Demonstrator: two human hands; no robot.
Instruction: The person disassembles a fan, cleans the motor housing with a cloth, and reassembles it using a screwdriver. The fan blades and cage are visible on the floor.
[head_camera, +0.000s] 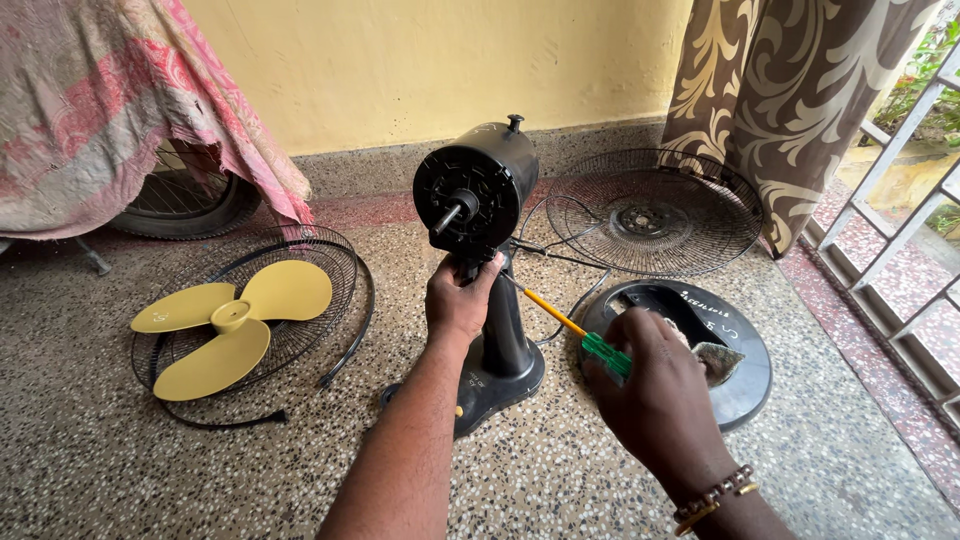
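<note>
Black plastic makes up the fan motor housing (477, 183), which stands at the middle of the speckled terrazzo floor (100, 450) on its neck and base (505, 370), bare shaft facing the camera. The left hand (460, 300) is wrapped closed around the neck just under the housing, steadying it. The right hand (665, 395), at about four o'clock from the housing, is closed on the green handle of a screwdriver (585, 335), whose yellow shank runs up toward ten o'clock, with its tip at the joint under the housing. A beaded bracelet (715, 495) sits on that wrist. At nine o'clock lies a wire fan guard (335, 270) with the yellow three-blade propeller (230, 320) resting in it; open floor separates its rim from the base. At two o'clock the second wire guard (655, 215) leans near the patterned brown curtain (770, 90), its lower edge just above a round black base plate (740, 380), which lies just beyond the right hand with a scrap of cloth (720, 360) on it. A black cable (570, 305) curls between the stand and that plate. At ten o'clock a wheel (185, 205) sits under a pink cloth (110, 110), well apart. A metal railing (900, 200) bounds the right edge, and a yellow wall (430, 60) closes the far side. Bare floor is widest toward six and seven o'clock.
</note>
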